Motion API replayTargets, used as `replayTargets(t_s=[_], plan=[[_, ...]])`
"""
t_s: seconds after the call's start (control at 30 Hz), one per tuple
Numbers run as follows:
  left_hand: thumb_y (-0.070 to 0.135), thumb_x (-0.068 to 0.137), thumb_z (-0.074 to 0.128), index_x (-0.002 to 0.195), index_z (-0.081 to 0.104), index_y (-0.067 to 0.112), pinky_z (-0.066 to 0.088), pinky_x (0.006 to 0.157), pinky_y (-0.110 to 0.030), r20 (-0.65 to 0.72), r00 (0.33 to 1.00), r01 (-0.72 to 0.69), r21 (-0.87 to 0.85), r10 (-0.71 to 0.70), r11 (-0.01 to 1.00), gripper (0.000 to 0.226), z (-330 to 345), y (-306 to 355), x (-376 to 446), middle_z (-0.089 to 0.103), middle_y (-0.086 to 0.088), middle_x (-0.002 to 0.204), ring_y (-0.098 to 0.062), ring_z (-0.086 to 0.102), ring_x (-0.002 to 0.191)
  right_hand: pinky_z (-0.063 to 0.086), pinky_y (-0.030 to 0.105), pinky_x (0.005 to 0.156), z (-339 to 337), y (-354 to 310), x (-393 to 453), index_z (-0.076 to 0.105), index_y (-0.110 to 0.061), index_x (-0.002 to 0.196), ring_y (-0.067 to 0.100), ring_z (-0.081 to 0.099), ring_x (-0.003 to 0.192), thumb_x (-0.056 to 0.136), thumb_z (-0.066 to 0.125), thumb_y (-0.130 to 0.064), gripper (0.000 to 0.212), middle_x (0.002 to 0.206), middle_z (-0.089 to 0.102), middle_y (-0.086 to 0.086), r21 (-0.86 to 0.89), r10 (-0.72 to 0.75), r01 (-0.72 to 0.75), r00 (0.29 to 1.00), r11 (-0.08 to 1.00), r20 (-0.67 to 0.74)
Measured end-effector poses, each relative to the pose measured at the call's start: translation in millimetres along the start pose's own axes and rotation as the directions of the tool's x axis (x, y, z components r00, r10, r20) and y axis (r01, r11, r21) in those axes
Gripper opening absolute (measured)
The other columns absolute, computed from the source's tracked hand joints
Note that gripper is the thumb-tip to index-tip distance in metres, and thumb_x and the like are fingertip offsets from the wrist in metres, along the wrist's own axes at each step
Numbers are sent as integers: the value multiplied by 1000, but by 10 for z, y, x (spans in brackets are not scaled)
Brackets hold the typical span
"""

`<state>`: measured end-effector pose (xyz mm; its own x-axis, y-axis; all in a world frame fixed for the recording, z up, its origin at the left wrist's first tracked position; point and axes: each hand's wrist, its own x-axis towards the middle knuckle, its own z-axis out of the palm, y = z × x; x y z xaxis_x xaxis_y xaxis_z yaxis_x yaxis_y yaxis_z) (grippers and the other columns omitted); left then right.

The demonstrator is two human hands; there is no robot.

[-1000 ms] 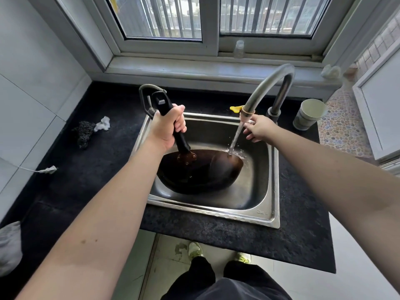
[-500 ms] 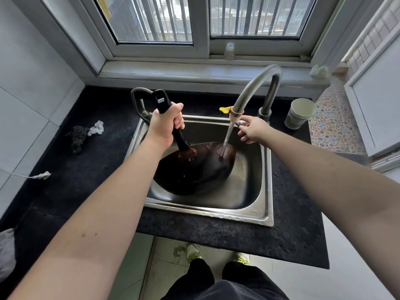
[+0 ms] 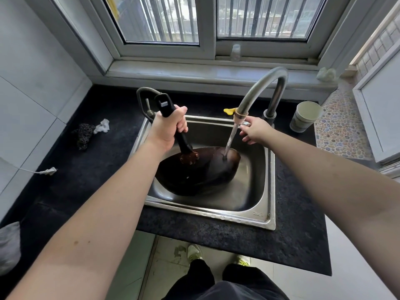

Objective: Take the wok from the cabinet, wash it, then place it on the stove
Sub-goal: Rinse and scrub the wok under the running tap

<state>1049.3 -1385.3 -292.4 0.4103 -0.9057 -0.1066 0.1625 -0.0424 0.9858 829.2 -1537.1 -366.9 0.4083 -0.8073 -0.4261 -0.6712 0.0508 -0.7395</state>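
Nearest the viewer, two dark trouser legs [image 3: 227, 284] and two light shoes [image 3: 194, 252] stand on the tiled floor, partly cut off by the front edge of the black counter [image 3: 216, 237]. Two bare forearms reach forward over that edge. One steel sink [image 3: 268, 191] is set into the counter, and one dark wok [image 3: 199, 172] lies inside it, tilted with its underside facing up. The left hand [image 3: 166, 126] has all fingers wrapped tightly round the wok's black handle [image 3: 171, 118], which slopes up and away from the bowl; the handle's top end protrudes above the fist. The right hand [image 3: 255, 129] is extended with wrist level, its fingers partly curled and its fingertips [image 3: 246, 123] pinching a small metal part just beside the spout end of the one curved faucet [image 3: 264, 87]; what that part is cannot be determined. One stream of water [image 3: 230, 137] falls from the spout onto the wok's far right side. On the counter to the left lie one dark scouring pad [image 3: 83, 135] touching one white crumpled scrap [image 3: 102, 126], and one white plug with cable [image 3: 48, 171]. One grey cloth [image 3: 8, 245] is cut off at the left border. To the right of the faucet base stands one paper cup [image 3: 305, 116]. One yellow item [image 3: 229, 110] shows behind the spout, mostly hidden. On the window sill beyond stands one small clear bottle [image 3: 235, 53].
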Motion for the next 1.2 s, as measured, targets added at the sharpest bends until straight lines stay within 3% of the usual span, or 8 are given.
replayTargets(t_s=[0.17, 0.5, 0.67, 0.83, 0.93, 1.0, 1.1, 1.2], plan=[[18, 81, 61, 49, 47, 25, 40, 54, -28, 142, 989, -37, 58, 28, 998, 36, 201, -100, -49, 39, 3, 44, -16, 36, 43, 52, 25, 55, -29, -2, 12, 47, -24, 140, 15, 63, 66, 101, 46, -20, 39, 96, 66, 5, -28, -23, 23, 1000, 999, -5], [22, 83, 63, 53, 54, 14, 45, 69, -31, 308, 947, -204, 354, 92, 913, 33, 474, 58, -73, 52, 0, 49, -18, 51, 55, 55, 27, 60, -59, 16, 37, 47, -24, 141, 18, 65, 73, 101, 46, -21, 39, 100, 67, 5, -29, -34, 35, 999, 999, 11], [25, 84, 69, 59, 63, 21, 43, 60, -20, 446, 892, -325, 518, 75, 791, 25, 475, 66, -283, 56, 7, 56, -7, 52, 55, 55, 26, 60, -69, 12, 24, 50, -25, 139, 16, 63, 71, 101, 48, -24, 38, 105, 68, 7, -6, -46, 46, 999, 999, 13], [12, 84, 72, 63, 64, 11, 44, 61, -23, 494, 869, -323, 537, 20, 779, 24, 449, -109, -473, 58, -2, 59, -9, 53, 58, 54, 26, 61, -69, 16, 16, 50, -24, 139, 18, 63, 77, 100, 50, -27, 39, 109, 68, 10, 4, -57, 57, 998, 998, 15], [18, 84, 72, 63, 63, 12, 46, 60, -24, 530, 848, -334, 554, -14, 762, 23, 445, -172, -578, 61, -5, 62, -10, 56, 59, 54, 25, 59, -68, 37, 36, 52, -24, 137, 16, 64, 73, 99, 50, -29, 38, 105, 69, 8, -2, -67, 67, 998, 998, -3], [22, 84, 72, 64, 63, 19, 49, 64, -25, 560, 827, -336, 566, -52, 753, 21, 406, -192, -650, 63, -1, 69, -10, 60, 65, 54, 24, 57, -40, 52, 56, 54, -24, 134, 15, 63, 69, 99, 50, -29, 36, 100, 69, 5, -7, -74, 74, 997, 997, -15], [20, 84, 75, 66, 63, 26, 47, 78, -18, 609, 785, -362, 595, -109, 718, 22, 295, -223, -791, 63, 4, 95, -10, 61, 88, 51, 23, 53, -1, 64, 97, 55, -23, 130, 14, 62, 65, 98, 51, -30, 33, 93, 68, 3, -11, -77, 77, 996, 997, -49], [34, 82, 77, 71, 67, 29, 39, 87, -11, 556, 827, -429, 718, -81, 548, 16, 162, -221, -947, 51, 8, 102, -5, 48, 101, 45, 19, 50, 22, 65, 140, 57, -23, 128, 12, 62, 62, 98, 51, -32, 32, 87, 68, 1, -31, -91, 89, 993, 996, -75]])
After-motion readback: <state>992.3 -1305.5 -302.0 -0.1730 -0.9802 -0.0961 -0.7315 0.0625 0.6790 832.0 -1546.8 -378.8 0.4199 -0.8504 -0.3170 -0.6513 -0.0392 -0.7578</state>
